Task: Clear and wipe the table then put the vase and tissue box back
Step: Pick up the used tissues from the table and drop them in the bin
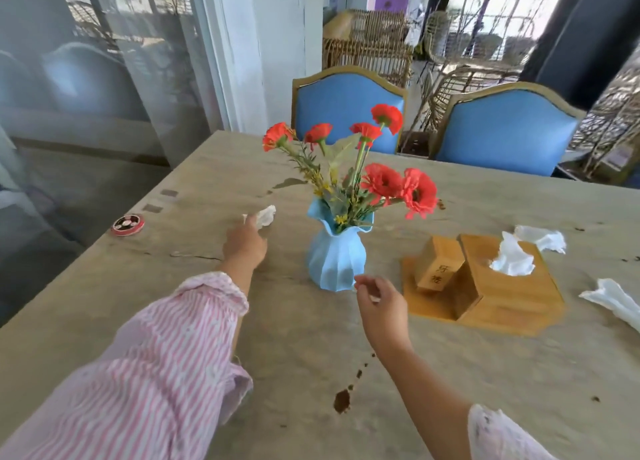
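Note:
A light blue vase (pixel 335 262) with red flowers stands mid-table. To its right sits a wooden tissue box (pixel 498 297) on a wooden tray, a white tissue sticking out of its top. My left hand (pixel 244 243) is left of the vase and pinches a crumpled white tissue (pixel 266 215). My right hand (pixel 381 307) hovers just right of the vase's base, fingers loosely curled; a small white scrap seems to sit between them, unclear. Brown spill stains (pixel 342 400) dot the grey table (pixel 173 259) near me.
Two crumpled tissues lie right of the box, one behind it (pixel 540 240) and one near the right edge (pixel 613 300). A small round red tin (pixel 127 225) sits at the table's left edge. Two blue chairs (pixel 348 108) stand at the far side.

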Tool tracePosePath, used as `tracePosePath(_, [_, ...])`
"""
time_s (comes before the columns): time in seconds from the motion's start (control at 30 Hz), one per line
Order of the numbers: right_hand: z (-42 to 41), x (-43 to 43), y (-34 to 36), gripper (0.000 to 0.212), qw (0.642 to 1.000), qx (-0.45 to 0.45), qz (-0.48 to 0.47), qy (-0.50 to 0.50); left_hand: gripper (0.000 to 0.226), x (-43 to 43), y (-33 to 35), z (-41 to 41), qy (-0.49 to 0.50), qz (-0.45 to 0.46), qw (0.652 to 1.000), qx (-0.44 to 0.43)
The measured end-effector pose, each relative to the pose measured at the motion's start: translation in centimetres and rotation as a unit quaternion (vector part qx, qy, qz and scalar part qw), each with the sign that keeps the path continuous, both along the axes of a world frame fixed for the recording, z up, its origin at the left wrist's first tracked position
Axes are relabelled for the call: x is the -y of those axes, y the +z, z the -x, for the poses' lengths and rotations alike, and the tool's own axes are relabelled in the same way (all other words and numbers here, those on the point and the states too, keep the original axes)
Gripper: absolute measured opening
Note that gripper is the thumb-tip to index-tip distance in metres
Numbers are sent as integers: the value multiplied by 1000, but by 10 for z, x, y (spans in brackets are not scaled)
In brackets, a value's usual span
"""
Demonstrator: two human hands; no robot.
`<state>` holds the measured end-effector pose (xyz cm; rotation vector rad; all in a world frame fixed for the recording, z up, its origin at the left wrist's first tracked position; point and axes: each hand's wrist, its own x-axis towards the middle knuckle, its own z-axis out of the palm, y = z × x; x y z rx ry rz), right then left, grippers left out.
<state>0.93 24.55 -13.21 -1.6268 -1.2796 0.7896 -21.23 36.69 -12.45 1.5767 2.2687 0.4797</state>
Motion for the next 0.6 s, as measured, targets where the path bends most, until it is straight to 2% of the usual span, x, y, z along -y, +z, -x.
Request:
tracePosePath(0.13, [-1,-4,-4,17,1000,-28,-3,-3,36,-7,-12,3,20,-23,999,-42])
tracePosePath(0.2, [-5,-2,-3,17,999,-43,0,-9,28,1,-10,-3,23,-39,998,-37])
tracePosePath(0.33, [-10,11,8,15,997,-76,28,-9,27,55,6,-32,48,-75,991,104])
tracePosePath(0.43, [-13,28,24,17,987,-138,79,10,21,116,22,-66,28,-68,975,210])
tracePosePath(0.5, [-17,42,38,20,973,-198,115,37,16,151,35,-92,-6,-50,960,274])
tracePosePath(0.6, [-26,64,55,19,941,-292,160,64,15,183,52,-129,-41,-27,948,315])
